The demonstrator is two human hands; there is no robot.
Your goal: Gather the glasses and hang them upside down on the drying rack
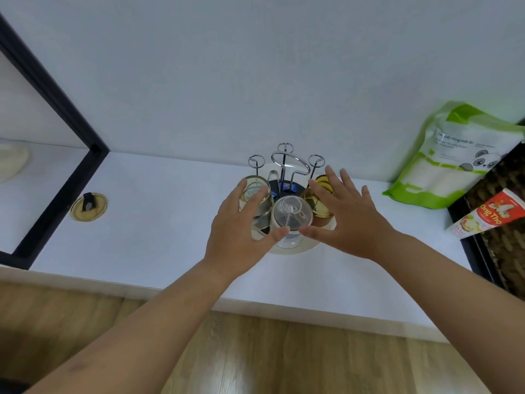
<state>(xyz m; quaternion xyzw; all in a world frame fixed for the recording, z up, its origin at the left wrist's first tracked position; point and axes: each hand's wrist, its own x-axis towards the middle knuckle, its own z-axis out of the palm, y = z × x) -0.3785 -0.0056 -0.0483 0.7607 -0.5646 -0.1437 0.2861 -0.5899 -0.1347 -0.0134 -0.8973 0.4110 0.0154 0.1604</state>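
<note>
Three glasses hang inverted on the drying rack (pixel 287 166). Left hand (pixel 241 226) cups the gold-rimmed glass (pixel 255 200); right hand (pixel 346 220) is spread wide beside the amber glass (pixel 319 199). Risk: a nudge could tip the clear glass (pixel 289 220) off its peg.

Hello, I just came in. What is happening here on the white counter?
A person is putting glasses upside down on a round drying rack that stands on the white counter. Three glasses already hang on its pegs: a clear glass in front, a gold-rimmed glass on the left, an amber glass on the right. The left hand rests against the gold-rimmed one; the right hand is open, spread beside the amber one. Three pegs at the back are free.
</note>
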